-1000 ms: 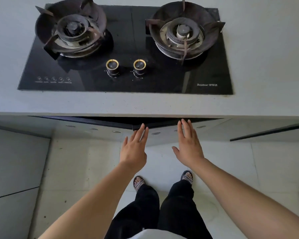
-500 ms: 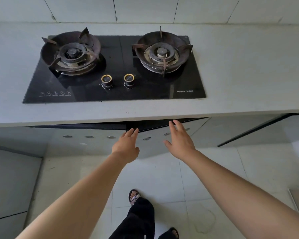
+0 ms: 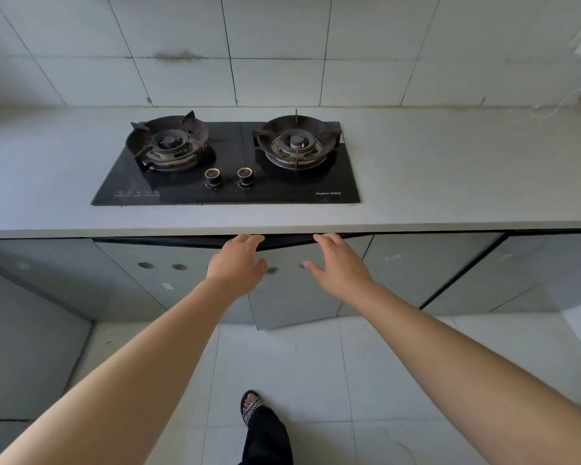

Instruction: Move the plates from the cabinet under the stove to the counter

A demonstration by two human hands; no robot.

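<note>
We see both bare arms stretched forward toward the cabinet (image 3: 292, 297) that sits under the stove (image 3: 282, 193). The left hand (image 3: 237, 263) is at the top of the left door (image 3: 141, 283), back up, its fingers loosely bent and holding nothing, with the fingertips reaching the dark gap just beneath the counter (image 3: 450, 182) edge. The right hand (image 3: 337, 263) is just beside it at the top of the right door, spread wide with the thumb pointing toward the left hand, and it too holds nothing. We cannot tell whether either hand's fingertips actually touch a door, since they are slightly blurred. The two doors seem to stand a little out from the cabinet front where they meet, with a thin black strip showing above them. The plates are hidden from us; nothing of the inside of the cabinet shows. On the grey counter the black glass stove carries a left burner (image 3: 170, 146) and a right burner (image 3: 296, 144), with two gold-ringed knobs (image 3: 212, 177) between them near the front edge. Behind it rises a pale tiled wall (image 3: 282, 45). Far to the right a white cable (image 3: 550, 109) lies on the counter. Below, on the light floor tiles (image 3: 299, 364), one foot in a patterned sandal (image 3: 250, 406) shows under a black trouser leg (image 3: 269, 441).
</note>
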